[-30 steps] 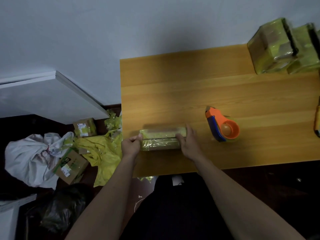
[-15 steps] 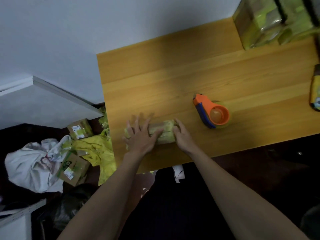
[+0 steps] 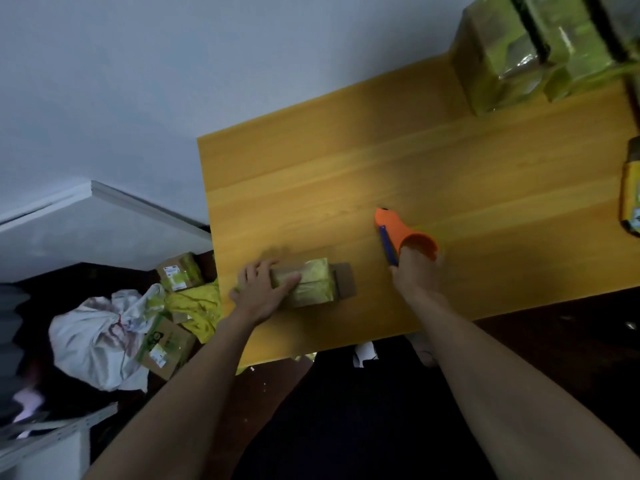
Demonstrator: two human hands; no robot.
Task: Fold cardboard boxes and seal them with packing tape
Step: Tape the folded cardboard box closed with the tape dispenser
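Two bare forearms reach in from the near edge over dark clothing. Left hand (image 3: 263, 289) lies flat on the small box (image 3: 311, 284), fingers straight and spread, pressing its left end down onto the desk (image 3: 311, 188) — the box sits near the desk's front left corner, wrapped in yellow-green tape, with a bare brown cardboard flap (image 3: 344, 280) sticking out at its right end. Right hand (image 3: 415, 271) is just right of the box, apart from it, at the orange tape dispenser (image 3: 403, 237); the hand's back faces me and the fingers are hidden behind the dispenser's orange ring, so I cannot tell whether it grips or only touches. Dispenser has a blue strip along its left side, nose pointing away. Further back on the desk, far right corner — a cluster of taped boxes (image 3: 505, 57), same yellow-green wrap, pushed against the pale wall (image 3: 173, 64). At the right edge, a yellow object (image 3: 631, 199), cut off by the frame. On the floor left of the desk: crumpled yellow tape scraps (image 3: 194, 306), two labelled cartons (image 3: 180, 271), a white bundled bag (image 3: 97, 337). A white board (image 3: 104, 216) leans beyond them.
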